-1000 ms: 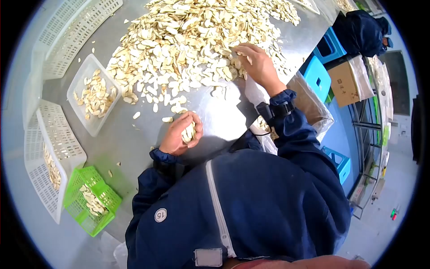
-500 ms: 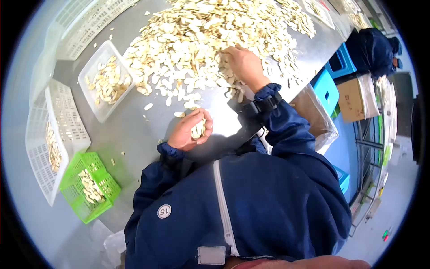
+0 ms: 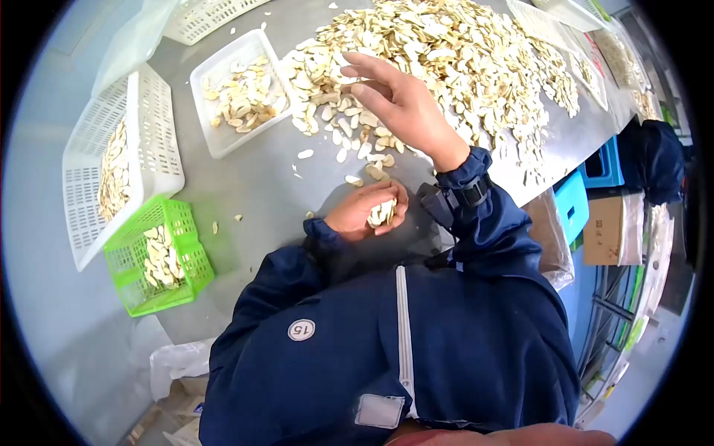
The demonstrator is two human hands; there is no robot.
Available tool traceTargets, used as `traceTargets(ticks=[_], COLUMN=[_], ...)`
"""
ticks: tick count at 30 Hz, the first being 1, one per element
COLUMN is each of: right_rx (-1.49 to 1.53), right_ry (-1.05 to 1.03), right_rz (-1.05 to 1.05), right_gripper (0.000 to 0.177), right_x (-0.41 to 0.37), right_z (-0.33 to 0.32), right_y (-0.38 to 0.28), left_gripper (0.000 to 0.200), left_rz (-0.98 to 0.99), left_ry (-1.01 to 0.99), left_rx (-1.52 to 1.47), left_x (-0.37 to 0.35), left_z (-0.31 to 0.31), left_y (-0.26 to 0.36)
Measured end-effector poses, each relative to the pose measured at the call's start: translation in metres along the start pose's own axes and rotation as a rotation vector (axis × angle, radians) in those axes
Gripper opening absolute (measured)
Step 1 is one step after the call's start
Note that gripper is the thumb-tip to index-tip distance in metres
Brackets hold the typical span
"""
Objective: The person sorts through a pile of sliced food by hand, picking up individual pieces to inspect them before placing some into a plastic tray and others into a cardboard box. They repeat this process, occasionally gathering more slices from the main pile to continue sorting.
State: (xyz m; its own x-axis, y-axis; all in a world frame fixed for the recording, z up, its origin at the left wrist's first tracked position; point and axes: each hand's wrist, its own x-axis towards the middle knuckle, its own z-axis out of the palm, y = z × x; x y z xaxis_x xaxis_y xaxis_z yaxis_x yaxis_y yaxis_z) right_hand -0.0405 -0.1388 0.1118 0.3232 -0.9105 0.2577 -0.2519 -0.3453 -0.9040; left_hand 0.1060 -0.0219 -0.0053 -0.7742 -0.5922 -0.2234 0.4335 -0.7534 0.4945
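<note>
My left hand [image 3: 370, 210] is curled closed around a small bunch of pale dried slices [image 3: 382, 213], low over the near side of the metal table. My right hand [image 3: 401, 100] hovers over the front of a large heap of the same slices [image 3: 446, 48], fingers stretched out and apart, and I see nothing held in it. A few loose slices [image 3: 377, 171] lie between the two hands. Left of the heap, a white plastic tray [image 3: 216, 146] contains some slices, with its right side against the heap's edge.
At the left, a white perforated basket [image 3: 160, 134] and a green basket [image 3: 199, 260] hold slices. More trays [image 3: 537, 26] stand at the far right. Beyond the table's right edge are blue stools [image 3: 571, 204], a cardboard box [image 3: 611, 230] and another person [image 3: 658, 160] in dark clothing.
My right hand has lifted off the heap and moved left, its fingers opening out. My left hand stays closed around its slices. The whole view has shifted, so the table appears further right.
</note>
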Motion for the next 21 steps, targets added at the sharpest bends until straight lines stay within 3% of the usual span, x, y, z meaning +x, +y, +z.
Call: traceTargets(ticks=[4,6,11,13,18,21], right_rx=[-0.393,-0.522,-0.555,-0.62,-0.677,-0.778], right_ry=[0.004,0.008,0.038,0.163,0.374,0.361], right_rz=[-0.072,0.068,0.176,0.208,0.365,0.214], right_gripper=[0.033,0.025,0.025,0.023,0.022,0.025], right_x=[-0.031,-0.066,-0.174,-0.2,-0.193,-0.162], right_z=[-0.013,-0.029,-0.056,-0.067,-0.095,-0.091], right_y=[0.022,0.026,0.042,0.056,0.06,0.072], left_gripper=[0.025,0.024,0.022,0.022,0.024,0.024], left_rz=[0.005,0.005,-0.032,-0.037,-0.043,-0.025], left_ry=[0.019,-0.002,-0.014,0.021,0.054,0.072], left_rx=[-0.011,-0.002,-0.02,-0.052,-0.03,-0.029], left_x=[-0.002,0.0,0.003,0.002,0.002,0.002], left_z=[0.002,-0.001,-0.002,0.002,0.002,0.002], left_y=[0.0,-0.002,-0.001,0.001,0.001,0.0])
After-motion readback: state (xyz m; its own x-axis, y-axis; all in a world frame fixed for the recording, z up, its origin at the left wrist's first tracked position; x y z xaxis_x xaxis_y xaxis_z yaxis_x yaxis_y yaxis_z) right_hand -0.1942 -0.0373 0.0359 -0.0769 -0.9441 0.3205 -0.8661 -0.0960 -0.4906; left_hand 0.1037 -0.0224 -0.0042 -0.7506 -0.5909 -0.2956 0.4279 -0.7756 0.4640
